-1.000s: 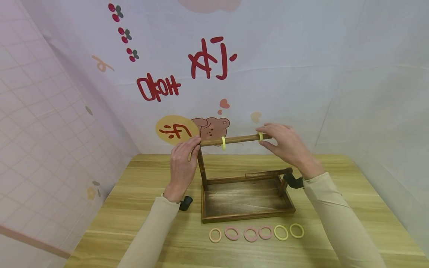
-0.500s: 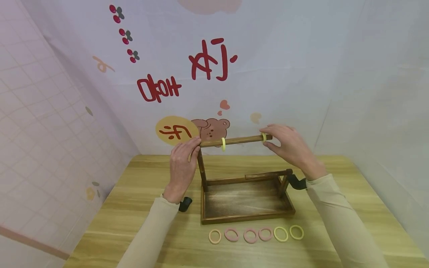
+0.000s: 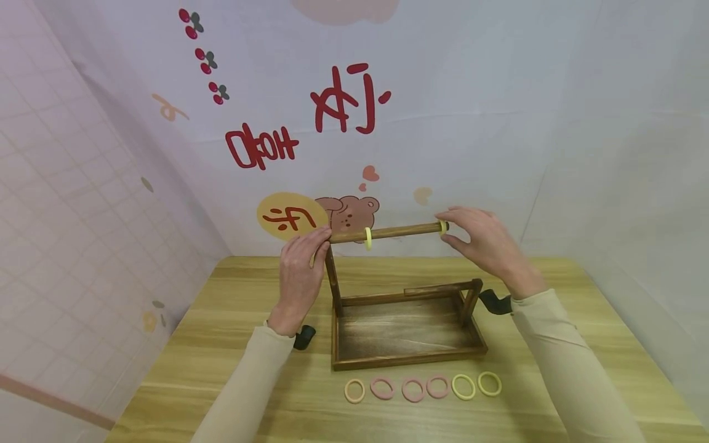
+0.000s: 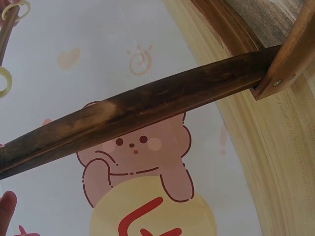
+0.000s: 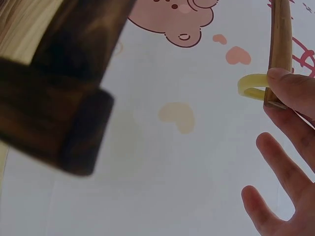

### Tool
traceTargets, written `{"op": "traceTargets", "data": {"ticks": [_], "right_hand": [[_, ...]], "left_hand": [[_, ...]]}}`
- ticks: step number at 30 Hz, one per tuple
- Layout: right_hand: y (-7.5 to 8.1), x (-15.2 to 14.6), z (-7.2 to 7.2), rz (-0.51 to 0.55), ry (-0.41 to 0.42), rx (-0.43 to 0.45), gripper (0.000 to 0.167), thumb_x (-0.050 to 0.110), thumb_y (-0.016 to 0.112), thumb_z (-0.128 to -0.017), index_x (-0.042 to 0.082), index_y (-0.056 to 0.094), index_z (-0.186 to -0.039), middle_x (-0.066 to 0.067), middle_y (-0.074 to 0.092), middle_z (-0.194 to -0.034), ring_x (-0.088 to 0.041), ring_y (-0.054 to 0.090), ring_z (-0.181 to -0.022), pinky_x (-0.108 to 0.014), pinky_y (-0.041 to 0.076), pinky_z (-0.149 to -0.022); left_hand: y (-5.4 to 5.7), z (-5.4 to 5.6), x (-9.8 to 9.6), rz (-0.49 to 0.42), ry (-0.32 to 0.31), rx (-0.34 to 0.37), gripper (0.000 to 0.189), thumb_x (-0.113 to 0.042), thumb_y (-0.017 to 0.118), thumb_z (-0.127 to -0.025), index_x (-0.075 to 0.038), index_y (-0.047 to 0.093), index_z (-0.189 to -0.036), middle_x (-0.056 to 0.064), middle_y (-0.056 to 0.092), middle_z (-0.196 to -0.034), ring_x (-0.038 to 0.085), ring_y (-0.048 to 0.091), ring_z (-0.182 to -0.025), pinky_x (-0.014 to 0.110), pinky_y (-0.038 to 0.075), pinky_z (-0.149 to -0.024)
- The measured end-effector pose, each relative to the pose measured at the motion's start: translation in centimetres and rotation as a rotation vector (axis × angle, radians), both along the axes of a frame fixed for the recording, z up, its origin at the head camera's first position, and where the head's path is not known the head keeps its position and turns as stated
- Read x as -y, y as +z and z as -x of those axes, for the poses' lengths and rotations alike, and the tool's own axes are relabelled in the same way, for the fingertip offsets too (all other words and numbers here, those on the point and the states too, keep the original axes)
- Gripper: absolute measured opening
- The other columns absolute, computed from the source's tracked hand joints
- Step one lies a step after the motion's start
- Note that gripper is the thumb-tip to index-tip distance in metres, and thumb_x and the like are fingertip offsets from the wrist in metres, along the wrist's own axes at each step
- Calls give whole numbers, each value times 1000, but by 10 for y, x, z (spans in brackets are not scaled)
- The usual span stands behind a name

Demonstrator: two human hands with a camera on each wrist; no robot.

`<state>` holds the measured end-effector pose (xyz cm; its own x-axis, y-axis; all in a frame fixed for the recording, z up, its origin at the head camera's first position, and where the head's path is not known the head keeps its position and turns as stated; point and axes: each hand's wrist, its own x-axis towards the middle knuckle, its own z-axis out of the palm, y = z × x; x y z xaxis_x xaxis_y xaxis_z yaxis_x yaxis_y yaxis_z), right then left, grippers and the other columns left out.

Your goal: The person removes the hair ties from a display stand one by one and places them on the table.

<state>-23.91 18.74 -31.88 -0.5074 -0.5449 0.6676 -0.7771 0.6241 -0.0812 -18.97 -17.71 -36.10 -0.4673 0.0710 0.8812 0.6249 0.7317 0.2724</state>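
Observation:
A dark wooden stand (image 3: 335, 289) has a long upper bar (image 3: 404, 231) and a shorter lower bar (image 3: 437, 289) above its tray base. At the upper bar's left end, my left hand (image 3: 299, 277) grips the corner where it meets the upright. My right hand (image 3: 487, 243) pinches a yellow ring (image 5: 248, 83) between thumb and finger; the ring is around the bar close to its free right end. Farther left along the same bar hangs a second yellow ring (image 3: 368, 240). The left wrist view shows the curved upright (image 4: 147, 105), with most of the left hand out of sight.
In front of the tray, a row of rings lies on the wooden table (image 3: 183, 381): a peach ring (image 3: 346, 391), several pink rings (image 3: 404, 390) and yellow rings (image 3: 454, 387). A printed white backdrop (image 3: 471, 141) stands behind the table.
The right hand has slid its yellow ring rightward along the upper bar toward the free end. The left hand and the second yellow ring have stayed in place.

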Motion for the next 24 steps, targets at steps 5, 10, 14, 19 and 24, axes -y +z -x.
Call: {"op": "traceTargets", "data": {"ticks": [5,10,14,19,24], "right_hand": [[2,-4,1,2,-11,6,45,0,85,-82,-1,71,-124,-19,73,-119,-41,66,-113,-61,50,-95],[4,-8,0,9,-28,7,45,0,85,-82,-1,71,-124,-19,73,-118,-41,66,-112,-61,50,-95],[2,-10,-1,15,-36,11,45,0,85,-82,-1,70,-124,-19,73,-118,-41,65,-113,-62,49,-95],[0,-13,0,31,-29,7,46,-1,86,-81,-2,70,-124,-19,73,-118,-41,66,-112,-61,50,-94],[-1,-15,-1,48,-15,-2,47,-3,86,-79,-2,70,-123,-19,73,-117,-41,66,-112,-60,50,-94]], "left_hand": [[1,3,-1,-2,-6,-6,27,-4,73,-95,-3,75,-122,10,74,-124,32,71,-111,60,48,-101],[1,4,-1,0,-5,-14,28,-3,74,-94,-3,75,-121,11,74,-124,33,71,-110,60,48,-100],[1,4,-1,3,-1,-20,29,0,76,-92,-3,76,-121,10,75,-123,33,72,-108,59,49,-100],[1,3,-1,11,0,-5,29,-2,75,-93,-3,75,-122,11,74,-123,32,71,-110,59,49,-101],[0,1,0,3,-3,15,27,-4,72,-96,-4,75,-123,11,74,-125,32,70,-112,56,47,-103]]}}
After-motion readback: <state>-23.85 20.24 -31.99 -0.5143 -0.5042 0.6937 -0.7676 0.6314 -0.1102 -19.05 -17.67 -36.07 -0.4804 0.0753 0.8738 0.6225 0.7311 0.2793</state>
